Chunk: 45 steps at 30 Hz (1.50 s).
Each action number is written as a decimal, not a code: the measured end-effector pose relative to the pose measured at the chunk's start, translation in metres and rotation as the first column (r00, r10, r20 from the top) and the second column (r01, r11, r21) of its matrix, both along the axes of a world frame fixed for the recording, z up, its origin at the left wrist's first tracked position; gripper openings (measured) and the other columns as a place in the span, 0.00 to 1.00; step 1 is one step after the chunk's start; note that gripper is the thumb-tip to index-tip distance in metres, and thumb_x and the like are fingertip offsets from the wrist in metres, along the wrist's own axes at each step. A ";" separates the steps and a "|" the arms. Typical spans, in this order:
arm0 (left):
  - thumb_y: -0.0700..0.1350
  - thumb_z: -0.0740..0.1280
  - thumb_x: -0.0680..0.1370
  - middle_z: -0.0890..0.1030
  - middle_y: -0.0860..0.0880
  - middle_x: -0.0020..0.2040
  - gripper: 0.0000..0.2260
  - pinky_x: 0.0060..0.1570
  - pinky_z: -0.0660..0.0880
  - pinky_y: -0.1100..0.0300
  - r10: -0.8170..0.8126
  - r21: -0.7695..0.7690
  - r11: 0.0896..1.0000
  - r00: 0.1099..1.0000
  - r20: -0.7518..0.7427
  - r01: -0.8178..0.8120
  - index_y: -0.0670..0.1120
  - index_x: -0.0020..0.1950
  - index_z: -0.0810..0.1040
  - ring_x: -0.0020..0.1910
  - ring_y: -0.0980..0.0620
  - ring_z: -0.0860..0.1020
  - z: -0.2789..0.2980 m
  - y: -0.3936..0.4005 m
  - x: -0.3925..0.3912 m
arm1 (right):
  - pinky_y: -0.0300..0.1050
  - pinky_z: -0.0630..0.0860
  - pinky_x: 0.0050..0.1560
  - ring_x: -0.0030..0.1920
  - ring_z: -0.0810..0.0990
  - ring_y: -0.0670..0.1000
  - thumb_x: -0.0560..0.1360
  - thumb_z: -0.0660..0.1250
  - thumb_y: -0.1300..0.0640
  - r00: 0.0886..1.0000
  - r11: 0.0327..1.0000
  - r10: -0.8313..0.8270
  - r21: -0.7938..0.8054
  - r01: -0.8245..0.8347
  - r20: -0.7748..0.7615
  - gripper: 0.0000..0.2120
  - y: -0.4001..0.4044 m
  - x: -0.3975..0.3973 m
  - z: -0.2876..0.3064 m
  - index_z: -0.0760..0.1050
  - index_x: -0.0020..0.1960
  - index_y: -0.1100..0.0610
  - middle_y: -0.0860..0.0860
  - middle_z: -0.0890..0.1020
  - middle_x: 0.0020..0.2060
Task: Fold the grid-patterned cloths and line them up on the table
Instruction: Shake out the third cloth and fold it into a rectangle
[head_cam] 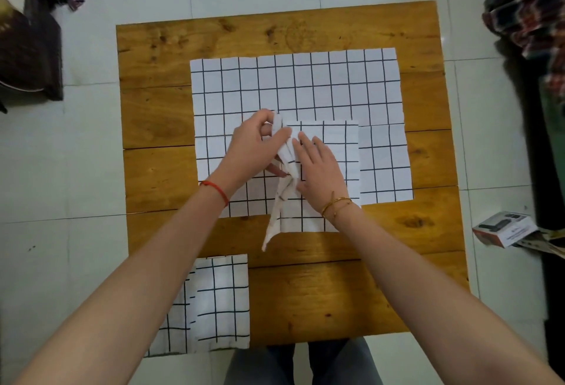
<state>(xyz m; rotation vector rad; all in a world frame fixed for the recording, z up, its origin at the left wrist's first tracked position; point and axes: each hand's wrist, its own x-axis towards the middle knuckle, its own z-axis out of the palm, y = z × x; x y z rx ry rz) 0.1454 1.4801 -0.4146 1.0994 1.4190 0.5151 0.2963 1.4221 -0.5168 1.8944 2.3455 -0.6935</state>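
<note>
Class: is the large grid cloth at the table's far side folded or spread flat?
Spread flat: the large grid cloth lies open, single-layered, its grid unbroken.

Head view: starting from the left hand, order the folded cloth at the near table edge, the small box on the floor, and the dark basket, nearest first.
From the left hand:
1. Folded cloth, near-left table edge.
2. Dark basket, far left on the floor.
3. Small box, right on the floor.

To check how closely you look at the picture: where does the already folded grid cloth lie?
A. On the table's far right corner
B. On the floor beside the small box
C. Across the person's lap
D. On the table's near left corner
D: the folded cloth lies on the wooden table's near left corner, overhanging its edge.
</note>
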 end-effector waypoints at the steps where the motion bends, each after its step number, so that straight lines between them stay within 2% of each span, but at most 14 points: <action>1: 0.43 0.66 0.80 0.80 0.48 0.40 0.06 0.29 0.81 0.52 0.004 -0.008 1.000 1.000 0.027 -0.004 0.43 0.48 0.70 0.38 0.45 0.84 -0.001 0.000 0.008 | 0.53 0.56 0.75 0.74 0.57 0.58 0.75 0.65 0.54 0.996 0.998 -0.046 0.042 0.049 -0.076 0.33 0.000 0.005 0.003 0.57 0.76 0.60 0.57 0.60 0.75; 3: 0.42 0.66 0.80 0.79 0.48 0.40 0.07 0.29 0.81 0.52 0.014 -0.016 1.000 0.997 0.079 -0.013 0.42 0.48 0.68 0.37 0.45 0.84 -0.003 -0.001 0.024 | 0.46 0.67 0.68 0.65 0.69 0.53 0.73 0.65 0.63 0.933 0.966 -0.240 0.026 0.256 -0.268 0.25 -0.001 0.019 0.009 0.68 0.70 0.60 0.56 0.71 0.67; 6: 0.41 0.66 0.79 0.79 0.54 0.36 0.07 0.32 0.82 0.51 0.046 -0.041 0.998 0.989 0.140 -0.041 0.42 0.50 0.68 0.39 0.45 0.85 -0.009 -0.003 0.049 | 0.33 0.71 0.41 0.38 0.73 0.38 0.77 0.62 0.59 0.593 0.769 -0.621 -0.250 0.589 -0.513 0.07 -0.003 0.037 0.024 0.78 0.50 0.50 0.42 0.79 0.41; 8: 0.43 0.67 0.79 0.82 0.51 0.43 0.08 0.37 0.83 0.48 0.069 -0.081 0.995 0.983 0.172 -0.056 0.42 0.52 0.69 0.42 0.46 0.85 -0.018 -0.006 0.063 | 0.38 0.68 0.39 0.34 0.69 0.40 0.80 0.59 0.54 0.384 0.632 -0.734 -0.356 0.689 -0.560 0.11 -0.006 0.045 0.030 0.77 0.42 0.49 0.41 0.74 0.32; 10: 0.46 0.68 0.79 0.81 0.45 0.52 0.11 0.43 0.83 0.49 0.063 -0.108 0.993 0.983 0.171 -0.045 0.43 0.57 0.71 0.46 0.48 0.84 -0.027 -0.010 0.072 | 0.45 0.69 0.46 0.41 0.71 0.46 0.82 0.52 0.45 0.274 0.509 -0.823 -0.432 0.744 -0.498 0.21 -0.007 0.055 0.031 0.79 0.49 0.57 0.47 0.75 0.38; 13: 0.50 0.67 0.79 0.80 0.50 0.56 0.14 0.51 0.80 0.59 -0.003 -0.063 0.998 0.996 0.094 0.008 0.47 0.62 0.72 0.53 0.55 0.81 -0.038 -0.020 0.074 | 0.43 0.66 0.39 0.36 0.69 0.49 0.81 0.49 0.40 0.299 0.466 -0.861 -0.403 0.788 -0.411 0.32 -0.010 0.067 0.027 0.74 0.41 0.67 0.53 0.73 0.34; 15: 0.47 0.65 0.80 0.78 0.52 0.59 0.13 0.55 0.75 0.65 -0.070 0.057 0.996 0.997 -0.022 0.071 0.47 0.64 0.73 0.57 0.58 0.77 -0.044 -0.028 0.068 | 0.38 0.63 0.33 0.31 0.67 0.47 0.80 0.56 0.43 0.360 0.512 -0.836 -0.353 0.783 -0.415 0.23 -0.013 0.072 0.024 0.71 0.36 0.60 0.50 0.70 0.29; 19: 0.40 0.62 0.79 0.73 0.50 0.65 0.17 0.67 0.63 0.63 -0.176 0.305 0.905 0.915 -0.363 0.295 0.44 0.69 0.71 0.66 0.56 0.66 -0.066 -0.040 0.042 | 0.34 0.69 0.38 0.33 0.72 0.42 0.77 0.65 0.55 0.521 0.607 -0.785 -0.253 0.753 -0.335 0.07 -0.015 0.077 0.016 0.78 0.47 0.58 0.48 0.76 0.31; 27: 0.43 0.60 0.81 0.51 0.47 0.80 0.30 0.76 0.54 0.47 -0.338 0.117 0.780 0.571 -0.748 0.615 0.44 0.80 0.50 0.78 0.45 0.51 -0.087 -0.040 0.010 | 0.38 0.71 0.43 0.38 0.75 0.48 0.76 0.64 0.59 0.553 0.609 -0.788 -0.214 0.763 -0.272 0.06 -0.007 0.081 0.006 0.78 0.48 0.59 0.51 0.78 0.35; 30: 0.46 0.60 0.80 0.43 0.49 0.80 0.35 0.74 0.56 0.42 -0.379 0.038 0.725 0.444 -0.812 0.688 0.46 0.80 0.42 0.79 0.44 0.47 -0.092 -0.040 0.010 | 0.36 0.70 0.40 0.37 0.74 0.48 0.77 0.63 0.60 0.556 0.614 -0.786 -0.230 0.755 -0.270 0.05 -0.005 0.083 0.004 0.78 0.48 0.59 0.51 0.77 0.34; 35: 0.44 0.62 0.79 0.43 0.46 0.80 0.37 0.73 0.58 0.39 -0.331 0.053 0.702 0.391 -0.859 0.711 0.49 0.80 0.42 0.78 0.40 0.49 -0.095 -0.041 0.012 | 0.36 0.71 0.37 0.36 0.73 0.48 0.77 0.62 0.58 0.570 0.626 -0.777 -0.243 0.741 -0.265 0.05 -0.004 0.085 0.004 0.76 0.47 0.58 0.51 0.77 0.35; 38: 0.47 0.61 0.80 0.40 0.47 0.80 0.36 0.73 0.56 0.38 -0.349 0.001 0.699 0.342 -0.872 0.715 0.50 0.80 0.41 0.78 0.40 0.46 -0.098 -0.041 0.012 | 0.42 0.74 0.37 0.37 0.75 0.49 0.76 0.63 0.56 0.607 0.646 -0.756 -0.130 0.752 -0.244 0.04 -0.004 0.084 0.009 0.72 0.48 0.56 0.50 0.77 0.36; 41: 0.46 0.61 0.80 0.41 0.47 0.80 0.35 0.73 0.55 0.37 -0.350 0.017 0.708 0.371 -0.860 0.706 0.52 0.80 0.42 0.78 0.40 0.45 -0.099 -0.041 0.013 | 0.45 0.74 0.44 0.45 0.74 0.51 0.75 0.64 0.55 0.727 0.731 -0.632 0.106 0.674 -0.267 0.08 0.008 0.078 0.013 0.70 0.51 0.57 0.52 0.76 0.44; 45: 0.43 0.62 0.80 0.44 0.43 0.80 0.35 0.75 0.52 0.39 -0.333 0.053 0.750 0.446 -0.831 0.659 0.53 0.80 0.45 0.79 0.41 0.45 -0.099 -0.050 0.017 | 0.49 0.72 0.50 0.49 0.73 0.54 0.74 0.65 0.54 0.870 0.870 -0.406 0.172 0.461 -0.280 0.09 0.043 0.055 0.013 0.75 0.53 0.56 0.53 0.76 0.48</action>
